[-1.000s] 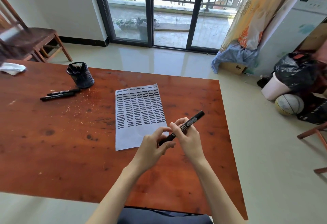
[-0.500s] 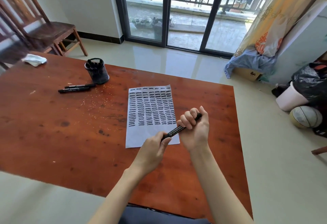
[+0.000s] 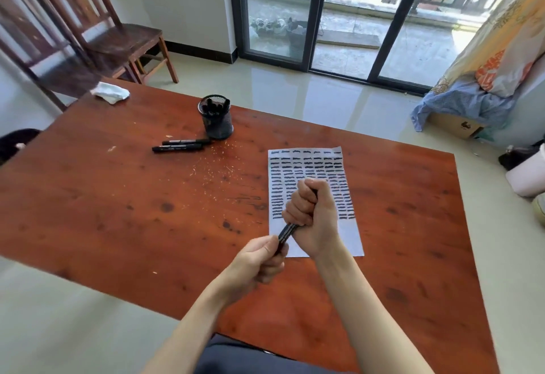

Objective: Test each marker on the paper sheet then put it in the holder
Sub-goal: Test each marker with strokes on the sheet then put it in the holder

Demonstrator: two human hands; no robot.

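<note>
A black marker (image 3: 285, 232) is held in the air above the near end of the paper sheet (image 3: 351, 235), gripped at both ends. The right hand (image 3: 312, 220) is closed in a fist around its far portion, hiding that end; the left hand (image 3: 259, 258) pinches the near end between thumb and curled fingers. Only a short stretch of the barrel shows between the two hands. Whether the cap is on cannot be determined.

The sheet lies flat toward the right half of the tabletop (image 3: 118, 211), its far two thirds covered in rows of short black strokes, the near strip blank.

A black mesh holder (image 3: 216, 122) stands near the far edge of the tabletop, with several black markers upright inside. Just beside it, on its near-left side, two loose markers (image 3: 180, 145) lie side by side, roughly parallel to the far edge. A crumpled white tissue (image 3: 110, 93) rests at the far left corner. Fine pale specks are scattered on the wood between the loose markers and the sheet. A wooden chair (image 3: 124, 43) stands beyond that corner.
</note>
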